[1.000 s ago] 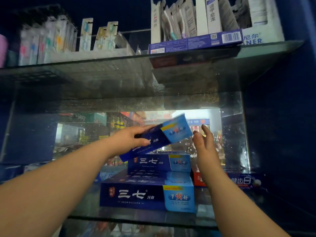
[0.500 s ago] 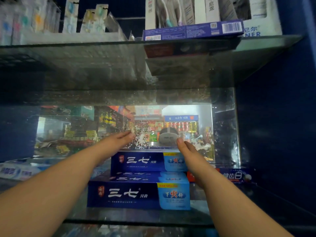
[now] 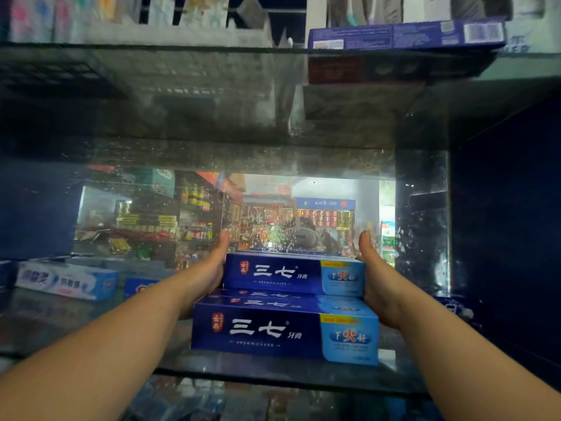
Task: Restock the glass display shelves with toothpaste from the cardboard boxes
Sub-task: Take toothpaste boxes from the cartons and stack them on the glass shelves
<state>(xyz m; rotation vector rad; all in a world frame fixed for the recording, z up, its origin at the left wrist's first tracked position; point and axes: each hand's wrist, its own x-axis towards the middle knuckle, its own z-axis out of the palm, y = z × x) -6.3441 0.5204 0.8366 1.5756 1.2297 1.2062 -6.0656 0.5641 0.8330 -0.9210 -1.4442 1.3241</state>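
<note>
A stack of dark blue toothpaste boxes with light blue ends sits on the glass shelf (image 3: 273,376). The front lower box (image 3: 282,332) faces me, with more boxes behind it and a top box (image 3: 291,273) lying across them. My left hand (image 3: 212,268) lies flat against the left end of the top box, fingers straight. On the opposite end my right hand (image 3: 376,278) does the same, palm inward. Neither hand wraps around a box.
A white and blue toothpaste box (image 3: 63,282) lies at the left of the shelf, next to another blue box (image 3: 139,287). One more box (image 3: 455,308) shows behind my right wrist. A glass shelf above (image 3: 182,86) carries toothbrush packs (image 3: 406,31). A dark blue wall (image 3: 510,238) closes the right side.
One second ago my left hand held a blue box in the air. It now lies on top of the stack, and both hands have moved to its two ends.
</note>
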